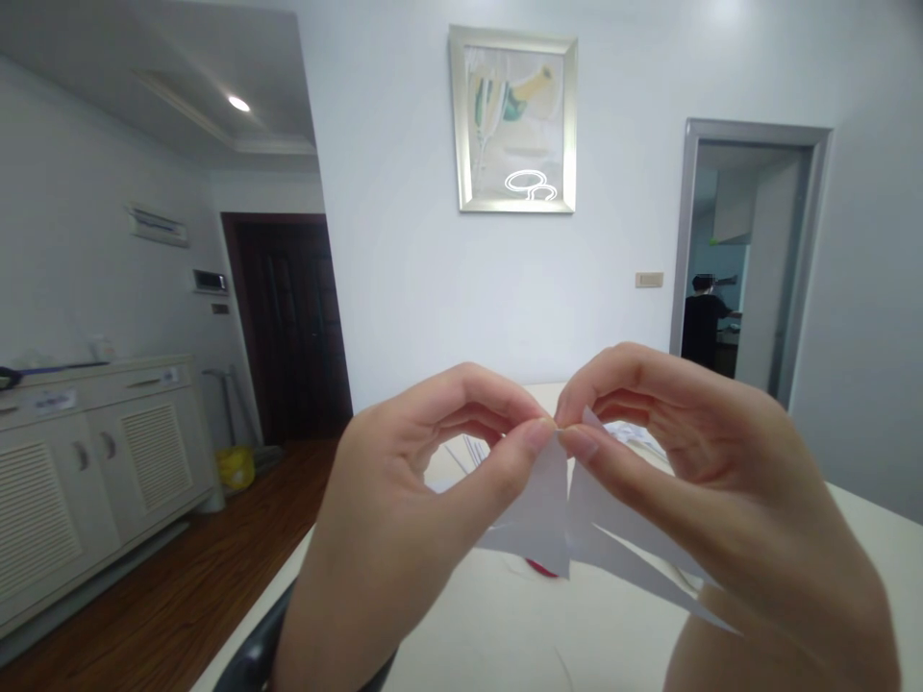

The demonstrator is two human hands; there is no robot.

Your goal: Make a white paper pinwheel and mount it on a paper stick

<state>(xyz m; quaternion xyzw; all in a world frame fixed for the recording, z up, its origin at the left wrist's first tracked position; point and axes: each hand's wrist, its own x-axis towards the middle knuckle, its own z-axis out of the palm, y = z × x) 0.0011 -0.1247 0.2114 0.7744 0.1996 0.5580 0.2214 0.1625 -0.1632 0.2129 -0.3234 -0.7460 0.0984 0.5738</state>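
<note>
Both of my hands are raised over a white table (497, 625) and pinch a folded piece of white paper (555, 519) between them. My left hand (404, 500) grips its top point between thumb and forefinger. My right hand (692, 461) pinches the same top point from the other side. The paper hangs down in pointed flaps, one stretching to the lower right. Something small and red (542, 568) shows on the table just under the paper, mostly hidden.
More white sheets (468, 452) lie on the table behind my hands. A white cabinet (93, 461) lines the left wall, a dark door (288, 327) stands behind it. A framed picture (513, 117) hangs on the wall. Another person (703, 322) stands in the far doorway.
</note>
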